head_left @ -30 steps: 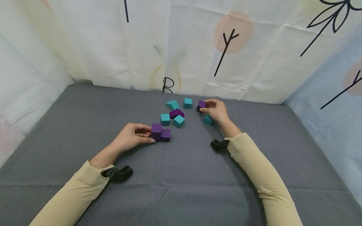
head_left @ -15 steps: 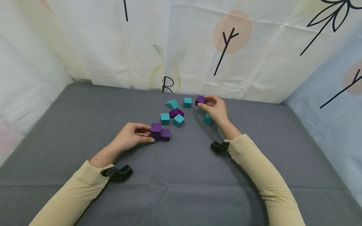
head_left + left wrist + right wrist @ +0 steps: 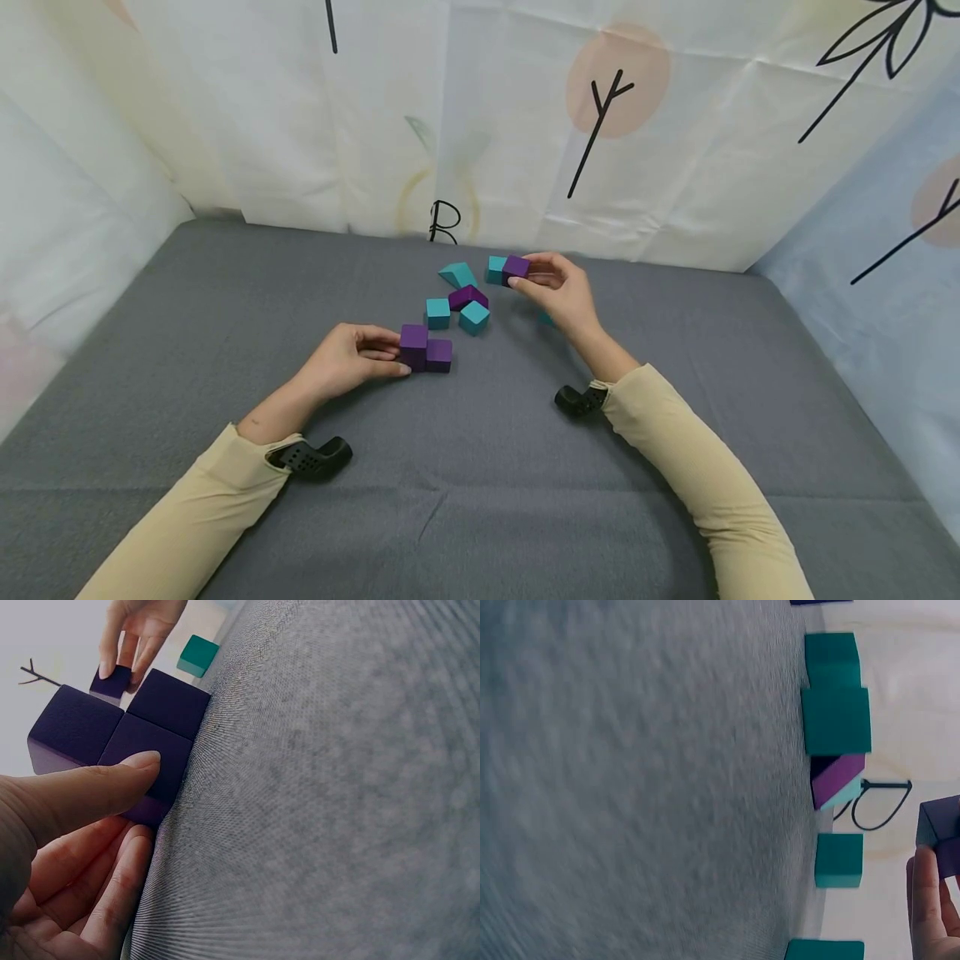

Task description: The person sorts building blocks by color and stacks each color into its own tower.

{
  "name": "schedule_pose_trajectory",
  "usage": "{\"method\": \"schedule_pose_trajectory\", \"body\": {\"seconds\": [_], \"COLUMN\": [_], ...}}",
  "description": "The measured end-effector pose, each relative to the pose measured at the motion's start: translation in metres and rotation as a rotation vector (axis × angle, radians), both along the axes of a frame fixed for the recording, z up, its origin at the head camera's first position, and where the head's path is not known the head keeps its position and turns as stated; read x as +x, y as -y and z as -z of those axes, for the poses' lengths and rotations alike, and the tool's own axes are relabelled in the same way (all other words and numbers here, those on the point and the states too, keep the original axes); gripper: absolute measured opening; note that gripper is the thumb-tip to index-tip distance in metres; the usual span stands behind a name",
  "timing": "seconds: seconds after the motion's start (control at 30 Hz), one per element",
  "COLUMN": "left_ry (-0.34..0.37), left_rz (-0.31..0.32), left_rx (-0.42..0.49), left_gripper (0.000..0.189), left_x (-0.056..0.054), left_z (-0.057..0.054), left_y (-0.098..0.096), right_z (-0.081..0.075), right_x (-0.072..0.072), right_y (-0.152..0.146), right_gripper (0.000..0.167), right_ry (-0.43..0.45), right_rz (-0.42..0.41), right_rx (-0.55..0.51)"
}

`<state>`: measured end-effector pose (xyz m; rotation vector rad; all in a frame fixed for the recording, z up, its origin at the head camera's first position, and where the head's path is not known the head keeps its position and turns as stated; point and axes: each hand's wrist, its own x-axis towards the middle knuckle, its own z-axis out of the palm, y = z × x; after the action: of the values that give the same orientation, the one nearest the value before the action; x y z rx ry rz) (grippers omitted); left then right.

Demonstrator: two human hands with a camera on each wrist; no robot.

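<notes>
Three purple cubes stand together on the grey cloth. One cube (image 3: 75, 727) sits on top of the lower left cube (image 3: 127, 742), and a third cube (image 3: 439, 356) is right beside them. My left hand (image 3: 348, 360) pinches the lower left cube, thumb on its near face and fingers behind. Farther back, my right hand (image 3: 562, 292) holds another purple cube (image 3: 515, 269) between thumb and fingers, raised off the cloth. In the head view that cube overlaps a teal cube (image 3: 496, 269) at the back.
Between the hands lie a teal cube (image 3: 438, 313), a second teal cube (image 3: 474, 318), a purple triangular block (image 3: 467, 297) and a teal triangular block (image 3: 458, 275). One more teal cube (image 3: 198, 655) is mostly hidden behind my right hand in the head view. A patterned curtain (image 3: 510, 125) hangs behind the table.
My right hand has lifted its purple cube and carried it left, in front of the back teal cube in the head view. My left hand and its cubes have stayed still.
</notes>
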<state>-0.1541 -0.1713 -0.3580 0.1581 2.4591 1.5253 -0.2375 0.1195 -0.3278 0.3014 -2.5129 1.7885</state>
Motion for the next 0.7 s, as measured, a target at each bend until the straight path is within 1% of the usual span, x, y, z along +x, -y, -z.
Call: {"method": "schedule_pose_trajectory", "body": {"seconds": [0.17, 0.3, 0.47, 0.7], "left_ry": [0.007, -0.004, -0.003, -0.001], "left_rz": [-0.003, 0.001, 0.001, -0.005], "left_rx": [-0.003, 0.003, 0.008, 0.005], "left_gripper": [0.044, 0.044, 0.044, 0.044], "left_x": [-0.001, -0.001, -0.001, -0.001], "left_z": [0.0, 0.002, 0.004, 0.005], "left_y": [0.0, 0.001, 0.001, 0.0], "right_z": [0.0, 0.001, 0.004, 0.005], "right_x": [0.008, 0.013, 0.018, 0.025], "right_y": [0.004, 0.007, 0.01, 0.014], "right_gripper": [0.04, 0.04, 0.039, 0.038], "right_ry": [0.01, 0.023, 0.038, 0.083], "right_rz": [-0.047, -0.083, -0.111, -0.172], "right_rx": [-0.016, -0.03, -0.036, -0.029]}}
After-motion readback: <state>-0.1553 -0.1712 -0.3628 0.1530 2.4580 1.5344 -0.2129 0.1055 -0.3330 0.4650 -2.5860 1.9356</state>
